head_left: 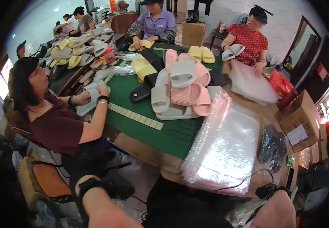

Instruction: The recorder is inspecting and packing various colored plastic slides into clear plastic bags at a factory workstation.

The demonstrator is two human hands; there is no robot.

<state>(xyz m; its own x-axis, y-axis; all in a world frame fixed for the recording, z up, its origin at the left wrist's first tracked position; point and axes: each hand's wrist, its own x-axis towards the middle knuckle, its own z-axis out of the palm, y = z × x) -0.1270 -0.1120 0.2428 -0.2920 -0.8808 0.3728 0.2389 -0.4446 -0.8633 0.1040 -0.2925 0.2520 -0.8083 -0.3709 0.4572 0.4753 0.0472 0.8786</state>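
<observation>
**Packing table seen from above, wearer's forearms at the lower edge**

The left hand enters at lower left, wearing a black wrist strap; only the wrist and forearm are clear, so the state of its fingers cannot be told. The right hand lies at lower right, beside a black clip and cable; its fingers are out of view, and whether they are spread or closed cannot be told. Nearest both is a stack of clear plastic bags on the brown table edge. Beyond it, on the green mat, rests a heap of pink and pale grey foam slippers. A seated person in a maroon shirt handles a pale slipper at left.
</observation>
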